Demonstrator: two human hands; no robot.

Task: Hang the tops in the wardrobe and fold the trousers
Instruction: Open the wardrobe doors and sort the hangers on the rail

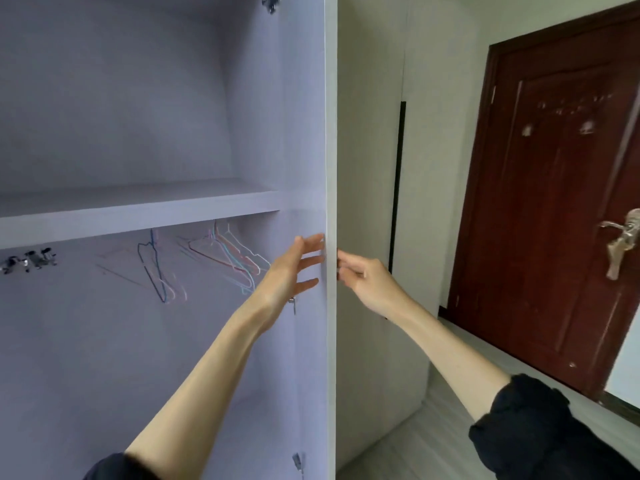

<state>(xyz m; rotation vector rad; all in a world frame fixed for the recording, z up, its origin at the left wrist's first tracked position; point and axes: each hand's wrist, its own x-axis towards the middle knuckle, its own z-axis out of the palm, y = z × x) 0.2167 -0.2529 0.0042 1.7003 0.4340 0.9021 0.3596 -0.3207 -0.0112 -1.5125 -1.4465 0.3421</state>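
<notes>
The fingers point(310, 252) of the left hand point(291, 271), at the centre of the frame, are straight and spread, their tips laid against the inner face of the wardrobe's open door panel point(308, 133); they hold nothing. Just right of the panel's edge, the right hand point(363, 278) has its fingers curled towards that edge, touching or nearly touching it; whether they actually grip it cannot be told.

At the far left of the frame, the wardrobe point(104, 98) stands open, pale lilac inside. A shelf point(138, 209) crosses it at mid-height. Below the shelf, at the left edge, sits a small cluster of metal clips point(29, 260). Further right, thin wire hangers point(221, 258) in several colours hang under the shelf, bare of clothing, with the left forearm passing in front of the rightmost ones. No tops or trousers are in view.

Right of the panel is a pale closed wardrobe door with a dark vertical handle strip point(396, 188). At the right of the frame stands a dark red room door point(554, 202) with a brass lever handle point(621, 240). A dark sleeve point(526, 431) covers the right upper arm at lower right.
</notes>
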